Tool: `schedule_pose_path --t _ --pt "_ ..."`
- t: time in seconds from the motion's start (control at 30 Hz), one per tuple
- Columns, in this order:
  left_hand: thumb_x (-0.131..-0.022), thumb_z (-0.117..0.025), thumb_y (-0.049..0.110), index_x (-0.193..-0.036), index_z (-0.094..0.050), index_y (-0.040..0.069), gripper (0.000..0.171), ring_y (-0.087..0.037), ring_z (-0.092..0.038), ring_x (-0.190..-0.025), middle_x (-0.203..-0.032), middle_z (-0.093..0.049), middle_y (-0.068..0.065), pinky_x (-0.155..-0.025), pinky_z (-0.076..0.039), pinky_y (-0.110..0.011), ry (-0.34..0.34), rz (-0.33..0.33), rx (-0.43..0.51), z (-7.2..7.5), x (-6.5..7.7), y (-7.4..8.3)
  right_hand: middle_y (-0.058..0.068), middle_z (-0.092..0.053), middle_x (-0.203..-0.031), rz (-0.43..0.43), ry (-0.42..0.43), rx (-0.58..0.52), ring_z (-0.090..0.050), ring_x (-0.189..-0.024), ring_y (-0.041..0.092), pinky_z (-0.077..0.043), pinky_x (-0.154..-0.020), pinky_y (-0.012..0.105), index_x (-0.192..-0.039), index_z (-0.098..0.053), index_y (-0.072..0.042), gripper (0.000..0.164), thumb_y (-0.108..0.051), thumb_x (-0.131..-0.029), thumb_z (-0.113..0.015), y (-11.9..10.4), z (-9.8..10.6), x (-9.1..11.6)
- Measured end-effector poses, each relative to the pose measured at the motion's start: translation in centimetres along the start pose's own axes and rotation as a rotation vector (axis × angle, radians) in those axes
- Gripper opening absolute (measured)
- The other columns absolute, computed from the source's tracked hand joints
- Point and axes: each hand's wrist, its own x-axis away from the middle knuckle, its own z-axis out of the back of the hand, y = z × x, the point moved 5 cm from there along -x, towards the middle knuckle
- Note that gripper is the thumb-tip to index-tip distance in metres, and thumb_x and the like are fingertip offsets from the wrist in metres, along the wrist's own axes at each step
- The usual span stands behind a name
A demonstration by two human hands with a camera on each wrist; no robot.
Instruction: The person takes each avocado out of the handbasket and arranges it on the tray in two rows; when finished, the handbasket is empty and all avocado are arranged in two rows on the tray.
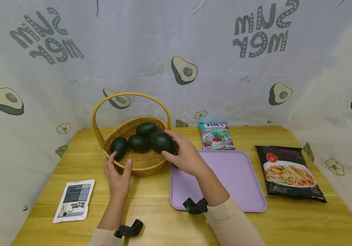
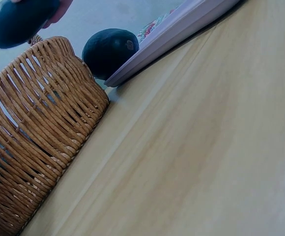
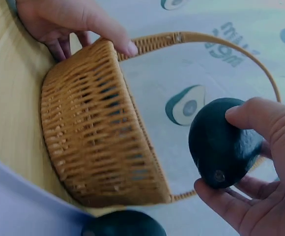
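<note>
My right hand point(image 1: 189, 157) grips a dark green avocado point(image 1: 160, 141) above the right side of a wicker basket point(image 1: 145, 165). Thumb and fingers wrap around this avocado point(image 3: 218, 142) in the right wrist view. Three more avocados lie inside the basket, one point(image 1: 119, 147) at its left end. With its thumb over the front rim, my left hand point(image 1: 118, 179) holds the basket's left front side. Another avocado point(image 2: 110, 51) shows at the left part of the lilac tray point(image 2: 174, 37) in the left wrist view; the right hand mostly hides it from the head view.
Beyond the tray lies a candy bag point(image 1: 217, 136). A black noodle packet point(image 1: 289, 172) is on the right side of the wooden table point(image 1: 151, 212), and a white pouch point(image 1: 74, 201) on the left. The basket's tall handle point(image 1: 129, 94) arches over it. Behind hangs a printed cloth point(image 1: 151, 41).
</note>
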Motion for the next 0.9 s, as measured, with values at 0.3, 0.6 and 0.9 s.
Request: schedule_pose_path --t 0.3,0.6,0.9 --pt "-0.098 -0.068 0.025 -0.156 -0.033 0.023 0.068 -0.043 -0.018 -0.155 -0.17 0.004 -0.011 -0.123 -0.024 -0.06 -0.002 0.015 0.01 -0.2 0.1 -0.2 0.011 -0.053 -0.146 -0.081 0.081 -0.05 -0.061 -0.122 0.031 -0.059 -0.094 0.045 -0.15 -0.048 -0.016 0.068 -0.018 -0.089 -0.078 1.7 2.8 2.2" --pt "-0.098 -0.069 0.022 -0.156 -0.034 0.021 0.068 -0.044 -0.019 -0.154 -0.17 0.003 -0.013 -0.123 -0.025 -0.059 0.006 -0.013 0.011 -0.2 0.0 0.1 0.017 -0.057 -0.137 -0.143 0.153 -0.035 -0.058 -0.119 0.037 -0.06 -0.084 0.042 -0.153 -0.043 -0.014 0.072 -0.017 -0.089 -0.078 5.8 5.3 4.2" --pt "-0.098 -0.069 0.023 -0.156 -0.033 0.023 0.068 -0.045 -0.021 -0.153 -0.17 0.003 -0.012 -0.122 -0.026 -0.06 0.01 0.006 0.016 -0.1 0.1 0.0 0.023 -0.046 -0.146 -0.295 0.196 0.037 -0.055 -0.121 0.042 -0.057 -0.087 0.049 -0.155 -0.04 -0.013 0.074 -0.023 -0.091 -0.075 9.6 7.3 4.7"
